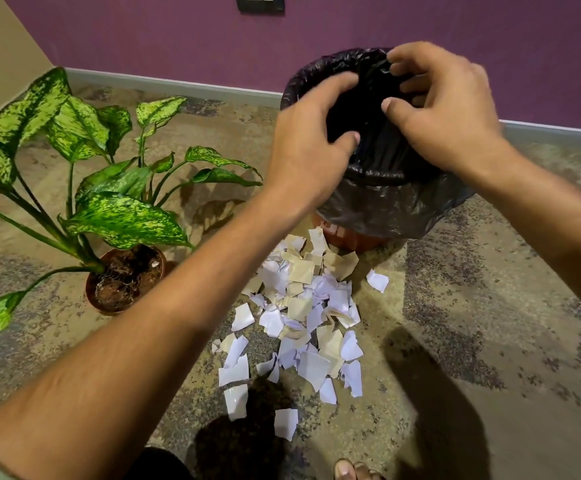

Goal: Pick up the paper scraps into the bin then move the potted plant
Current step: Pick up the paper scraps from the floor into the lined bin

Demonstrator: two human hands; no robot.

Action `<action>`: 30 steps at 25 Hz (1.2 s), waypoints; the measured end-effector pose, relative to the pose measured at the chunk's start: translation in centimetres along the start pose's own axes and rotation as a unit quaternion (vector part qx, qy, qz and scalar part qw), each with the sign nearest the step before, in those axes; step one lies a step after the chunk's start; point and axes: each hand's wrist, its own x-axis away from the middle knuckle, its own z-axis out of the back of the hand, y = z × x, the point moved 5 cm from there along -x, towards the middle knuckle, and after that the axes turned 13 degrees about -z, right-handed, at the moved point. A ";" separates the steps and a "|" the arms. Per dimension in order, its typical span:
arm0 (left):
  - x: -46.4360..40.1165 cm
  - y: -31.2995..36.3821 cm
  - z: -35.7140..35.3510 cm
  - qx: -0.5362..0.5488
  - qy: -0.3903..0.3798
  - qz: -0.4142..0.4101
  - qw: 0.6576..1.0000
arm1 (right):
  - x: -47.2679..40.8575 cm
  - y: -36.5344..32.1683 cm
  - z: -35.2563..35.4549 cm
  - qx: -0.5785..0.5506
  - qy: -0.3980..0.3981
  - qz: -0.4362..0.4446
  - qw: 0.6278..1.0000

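A heap of white and beige paper scraps (303, 306) lies on the floor in front of the bin (386, 206), an orange-brown bin lined with a black plastic bag. Both my hands hover over the bin's mouth. My left hand (310, 143) has its fingers loosely bent above the near rim, and I see nothing in it. My right hand (445, 112) has its fingers curled downward over the far rim, with no paper visible in it. The potted plant (126, 282), with speckled green leaves in a brown pot, stands on the floor to the left of the scraps.
A purple wall with a grey skirting board (178, 84) runs behind the bin. A switch plate (260, 2) is on the wall. The floor is mottled beige stone. My toes (351, 471) show at the bottom edge, just below the scraps.
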 end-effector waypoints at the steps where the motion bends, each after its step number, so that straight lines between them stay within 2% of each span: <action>1: 1.7 0.5 0.2 0.000 0.010 -0.016 1.000 | 0.6 -0.5 -0.1 -0.020 0.004 0.019 1.000; 4: 8.1 0.5 0.8 -0.035 0.026 -0.059 0.997 | 3.5 -2.3 -1.4 -0.072 -0.006 0.082 0.994; 6: 11.9 -1.7 1.1 -0.045 -0.009 0.003 0.999 | 6.2 -2.6 -3.3 -0.076 -0.040 0.126 0.988; 8: 14.5 -5.3 0.6 -0.060 -0.131 0.142 0.979 | 9.2 -1.8 -6.1 -0.044 -0.106 0.156 0.981; 10: 17.2 -9.0 0.1 -0.121 -0.288 0.230 0.922 | 12.3 0.1 -9.7 0.045 -0.215 0.168 0.961; 12: 19.8 -12.1 0.3 -0.157 -0.379 0.252 0.876 | 16.0 2.3 -13.5 0.179 -0.348 0.185 0.902; 14: 23.0 -14.8 0.6 -0.181 -0.449 0.284 0.828 | 20.3 4.2 -16.7 0.294 -0.453 0.226 0.811; 15: 24.7 -15.9 0.7 -0.192 -0.479 0.300 0.802 | 22.3 4.9 -18.0 0.328 -0.489 0.252 0.768; 17: 27.8 -17.2 0.7 -0.214 -0.527 0.305 0.764 | 25.5 5.1 -20.0 0.355 -0.534 0.296 0.708; 19: 29.8 -17.6 0.7 -0.239 -0.554 0.285 0.745 | 27.1 4.7 -22.1 0.363 -0.546 0.330 0.679; 22: 31.4 -17.1 0.6 -0.250 -0.569 0.299 0.725 | 28.0 4.5 -24.6 0.352 -0.555 0.345 0.670; 24: 31.9 -16.4 0.3 -0.279 -0.582 0.277 0.712 | 29.2 4.6 -25.6 0.351 -0.556 0.363 0.660; 26: 32.1 -15.6 -0.2 -0.296 -0.575 0.258 0.718 | 30.5 4.9 -26.2 0.371 -0.546 0.372 0.653; 30: 32.2 -14.7 -1.2 -0.295 -0.566 0.197 0.744 | 30.8 4.0 -25.7 0.371 -0.509 0.394 0.669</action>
